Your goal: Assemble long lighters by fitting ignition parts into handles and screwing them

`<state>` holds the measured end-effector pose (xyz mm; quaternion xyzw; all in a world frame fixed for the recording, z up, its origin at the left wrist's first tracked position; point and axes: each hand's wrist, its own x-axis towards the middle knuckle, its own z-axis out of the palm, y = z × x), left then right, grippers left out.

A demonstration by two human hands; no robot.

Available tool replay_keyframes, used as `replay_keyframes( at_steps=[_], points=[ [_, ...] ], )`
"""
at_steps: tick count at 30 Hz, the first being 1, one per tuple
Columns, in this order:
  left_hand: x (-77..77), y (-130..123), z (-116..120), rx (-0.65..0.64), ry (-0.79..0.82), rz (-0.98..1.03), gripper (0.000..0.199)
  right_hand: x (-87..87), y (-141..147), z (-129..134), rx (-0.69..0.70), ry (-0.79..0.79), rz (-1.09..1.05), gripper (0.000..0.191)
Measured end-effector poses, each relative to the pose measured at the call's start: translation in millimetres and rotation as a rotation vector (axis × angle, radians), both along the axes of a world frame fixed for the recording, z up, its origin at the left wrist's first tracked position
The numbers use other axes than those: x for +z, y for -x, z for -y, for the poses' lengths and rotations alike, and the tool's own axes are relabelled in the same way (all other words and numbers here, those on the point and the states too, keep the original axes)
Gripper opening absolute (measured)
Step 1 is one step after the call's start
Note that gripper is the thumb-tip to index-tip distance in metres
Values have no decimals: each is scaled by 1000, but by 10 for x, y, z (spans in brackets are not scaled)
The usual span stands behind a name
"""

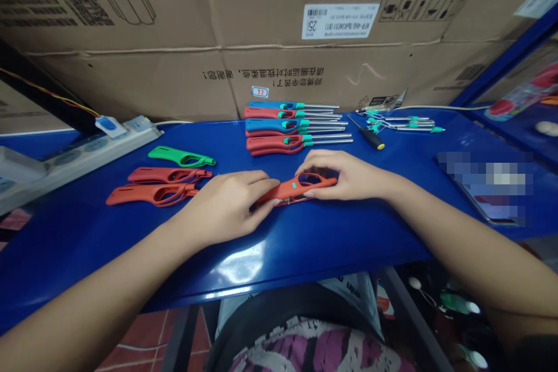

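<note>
An orange-red plastic lighter casing with a looped handle [290, 189] lies low over the near middle of the blue glossy metal desk [340, 232], between the two hands; whether it touches the surface is hard to tell. A small teal patch shows on its face, and thin parts, too small to make out, show along its near edge.

The left hand [226, 204] has its fingers bent in and pinched on the casing's left end, covering much of it. The right hand [342, 175] grips the right end, index finger and thumb curved round either side of the loop, with only the casing's thickness between them.

To the left, just beyond the left hand, lie three more empty-ended casings without rods: a green plastic one [174, 156] farthest, a red plastic one [150, 175], and an orange plastic one [135, 194] nearest. Far in the middle, a row of red and blue lighters with silver metal rods [274, 127] points right. Right of their tips is a black-handled screwdriver with a yellow end [369, 136], lying slanted, and beyond it a loose group of silver rods with teal fittings [405, 123].

A long white power strip [98, 154] runs along the far left. At the right lies a flat device with a pixelated surface [488, 186]. A brown printed cardboard box [261, 17] stands behind everything.
</note>
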<state>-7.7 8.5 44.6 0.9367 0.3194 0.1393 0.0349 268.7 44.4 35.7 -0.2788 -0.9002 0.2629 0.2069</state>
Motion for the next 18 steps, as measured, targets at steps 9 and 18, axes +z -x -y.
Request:
replay_keyframes(
  at_steps=[9,18],
  points=[
    [-23,-11,-23,-29,11,-67,24,-62,35,3,35,-1,27,29],
    [-52,2,-23,-19,44,-74,24,-60,42,1,48,-6,56,28]
  ],
)
